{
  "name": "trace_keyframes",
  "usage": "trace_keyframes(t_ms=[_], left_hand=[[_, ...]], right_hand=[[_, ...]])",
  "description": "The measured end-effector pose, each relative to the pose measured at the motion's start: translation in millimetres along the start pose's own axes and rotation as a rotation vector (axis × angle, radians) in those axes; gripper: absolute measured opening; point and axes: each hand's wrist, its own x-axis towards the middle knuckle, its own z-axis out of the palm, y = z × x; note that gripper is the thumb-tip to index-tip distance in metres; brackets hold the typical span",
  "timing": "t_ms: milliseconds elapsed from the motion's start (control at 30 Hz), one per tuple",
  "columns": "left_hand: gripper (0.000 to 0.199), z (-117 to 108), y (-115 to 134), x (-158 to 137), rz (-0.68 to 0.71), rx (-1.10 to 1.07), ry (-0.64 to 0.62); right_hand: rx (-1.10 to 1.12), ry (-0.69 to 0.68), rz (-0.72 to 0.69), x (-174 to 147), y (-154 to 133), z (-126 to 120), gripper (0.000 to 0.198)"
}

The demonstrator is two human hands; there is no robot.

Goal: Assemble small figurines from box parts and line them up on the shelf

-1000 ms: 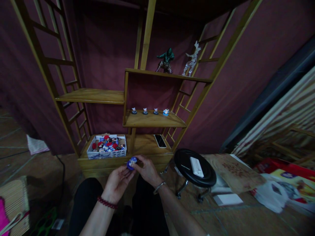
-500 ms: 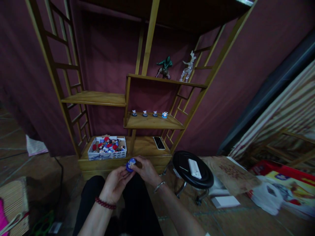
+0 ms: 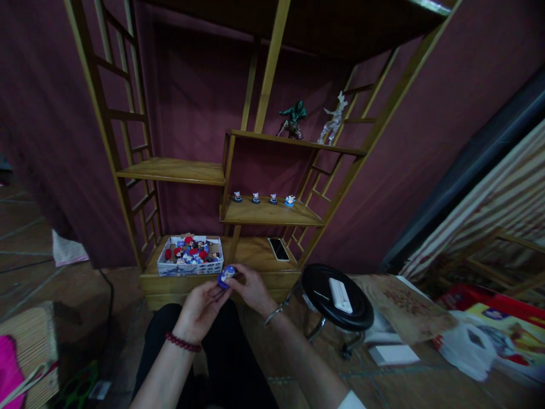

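A small blue-and-white figurine is held between my hands, above my knees and in front of the shelf unit. My right hand pinches it from the right with thumb and fingers. Palm up, my left hand has its fingertips closed on the figurine's lower left side. A shallow white cardboard box full of small red, blue and white figurines stands on the lowest board, just beyond my left hand. On the middle shelf several small figurines stand in a row, the rightmost one on a light blue base.
A phone lies on the lowest board. Higher up stand a green figure and a clear deer statue. To my right, a black round stool carries a white box. A plastic bag sits on the floor.
The view has shifted slightly, so the shelves appear further right. The figurine has been turned and tilted a little between my fingers. Both hands stay on it.
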Motion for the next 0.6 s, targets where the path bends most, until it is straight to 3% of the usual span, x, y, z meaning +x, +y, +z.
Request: trace_keyframes(t_ms=[267,600], left_hand=[[0.019,16.0,0.4,21.5,-0.004,0.035,0.005],[0.019,47.0,-2.1,45.4,-0.047,0.081,0.02]], right_hand=[[-0.019,0.061,0.005,15.1,16.1,-7.0,0.018],[-0.028,0.122,0.05,31.0,28.2,-33.6,0.018]])
